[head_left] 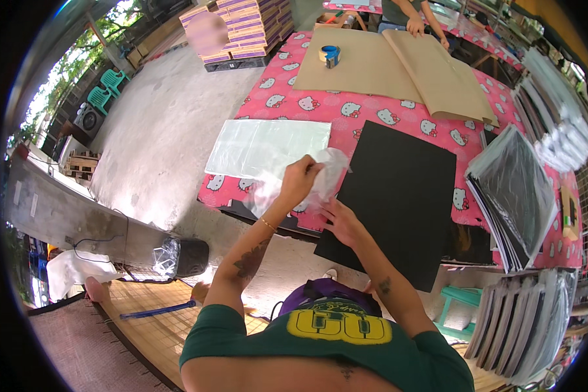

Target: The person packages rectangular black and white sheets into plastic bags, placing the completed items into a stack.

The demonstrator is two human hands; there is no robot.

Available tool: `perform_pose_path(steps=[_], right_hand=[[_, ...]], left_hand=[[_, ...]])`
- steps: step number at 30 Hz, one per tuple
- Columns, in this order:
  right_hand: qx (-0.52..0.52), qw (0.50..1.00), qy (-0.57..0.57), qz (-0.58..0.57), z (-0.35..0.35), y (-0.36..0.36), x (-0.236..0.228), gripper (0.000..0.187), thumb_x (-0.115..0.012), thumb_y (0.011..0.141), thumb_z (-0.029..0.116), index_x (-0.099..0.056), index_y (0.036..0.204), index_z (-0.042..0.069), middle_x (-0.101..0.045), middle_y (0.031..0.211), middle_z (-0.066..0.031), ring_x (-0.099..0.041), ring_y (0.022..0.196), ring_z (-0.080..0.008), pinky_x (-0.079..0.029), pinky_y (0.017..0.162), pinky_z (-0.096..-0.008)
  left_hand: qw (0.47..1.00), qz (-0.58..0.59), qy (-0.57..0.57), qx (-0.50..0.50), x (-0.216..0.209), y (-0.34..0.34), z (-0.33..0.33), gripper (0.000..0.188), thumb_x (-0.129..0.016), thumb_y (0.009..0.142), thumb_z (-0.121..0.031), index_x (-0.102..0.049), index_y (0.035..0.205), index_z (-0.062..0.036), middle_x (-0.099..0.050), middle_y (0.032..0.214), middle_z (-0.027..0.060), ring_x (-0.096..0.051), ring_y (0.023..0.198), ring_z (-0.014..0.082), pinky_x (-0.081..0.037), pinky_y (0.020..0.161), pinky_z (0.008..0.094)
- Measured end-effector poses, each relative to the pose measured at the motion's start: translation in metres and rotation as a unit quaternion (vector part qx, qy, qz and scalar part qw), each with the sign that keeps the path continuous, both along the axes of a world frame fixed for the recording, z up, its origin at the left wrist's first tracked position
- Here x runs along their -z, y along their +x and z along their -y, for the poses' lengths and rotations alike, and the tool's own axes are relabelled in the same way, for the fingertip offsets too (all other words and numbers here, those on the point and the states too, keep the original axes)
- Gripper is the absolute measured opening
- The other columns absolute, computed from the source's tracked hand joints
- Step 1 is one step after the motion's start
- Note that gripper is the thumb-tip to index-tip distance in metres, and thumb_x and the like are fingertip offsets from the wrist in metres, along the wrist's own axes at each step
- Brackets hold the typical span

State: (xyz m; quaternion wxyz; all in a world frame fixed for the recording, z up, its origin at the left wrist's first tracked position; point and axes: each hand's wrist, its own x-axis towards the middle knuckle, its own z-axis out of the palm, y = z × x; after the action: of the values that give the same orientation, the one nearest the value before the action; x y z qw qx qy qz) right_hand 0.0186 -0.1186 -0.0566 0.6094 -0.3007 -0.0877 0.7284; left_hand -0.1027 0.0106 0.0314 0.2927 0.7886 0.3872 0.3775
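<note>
My left hand is closed in a pinch on a thin, crumpled clear plastic bag, which hangs loosely around it near the table's front edge. My right hand has its fingers stretched out at the lower end of the plastic, beside the left edge of a large black board. Whether its fingertips touch the plastic or the board is hard to tell. The board lies on the table and juts out over its front edge. Left of it lies a flat stack of clear plastic bags.
A pink patterned cloth covers the table. Brown paper and a blue tape roll lie farther back, where another person's hands hold the paper. Plastic-wrapped boards lean at right. A green stool stands below.
</note>
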Motion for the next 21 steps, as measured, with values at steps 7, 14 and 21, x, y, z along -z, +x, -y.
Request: perform_pose_path(steps=[7, 14, 21], right_hand=[[0.316, 0.948, 0.047, -0.004, -0.002, 0.033, -0.032, 0.019, -0.065, 0.087, 0.027, -0.059, 0.092, 0.010, -0.064, 0.092, -0.0036, -0.060, 0.093, -0.0173, -0.051, 0.080, -0.0387], [0.139, 0.987, 0.000, -0.085, 0.021, -0.048, -0.032, 0.048, -0.065, 0.087, 0.032, -0.047, 0.124, 0.006, -0.060, 0.107, -0.0052, -0.059, 0.094, -0.0167, -0.050, 0.084, -0.0392], [0.313, 0.950, 0.009, -0.007, 0.057, 0.010, -0.037, 0.014, -0.063, 0.090, 0.026, -0.059, 0.086, 0.013, -0.057, 0.076, 0.0026, -0.057, 0.067, -0.0097, -0.050, 0.062, -0.0255]], left_hand=[[0.996, 0.000, -0.046, -0.080, -0.023, -0.019, -0.038, 0.035, -0.061, 0.089, -0.027, -0.055, 0.072, 0.0034, -0.056, 0.061, 0.0189, -0.051, 0.053, 0.0269, -0.040, 0.053, 0.0382], [0.991, 0.031, -0.097, -0.091, 0.012, 0.012, -0.037, 0.049, -0.058, 0.088, -0.043, -0.062, 0.088, 0.0056, -0.064, 0.079, 0.0213, -0.059, 0.070, 0.0263, -0.046, 0.067, 0.0375], [0.989, -0.145, -0.004, -0.012, 0.047, 0.009, 0.032, 0.033, -0.054, 0.090, -0.030, -0.056, 0.101, 0.0000, -0.061, 0.072, 0.0249, -0.059, 0.069, 0.0443, -0.045, 0.064, 0.0516]])
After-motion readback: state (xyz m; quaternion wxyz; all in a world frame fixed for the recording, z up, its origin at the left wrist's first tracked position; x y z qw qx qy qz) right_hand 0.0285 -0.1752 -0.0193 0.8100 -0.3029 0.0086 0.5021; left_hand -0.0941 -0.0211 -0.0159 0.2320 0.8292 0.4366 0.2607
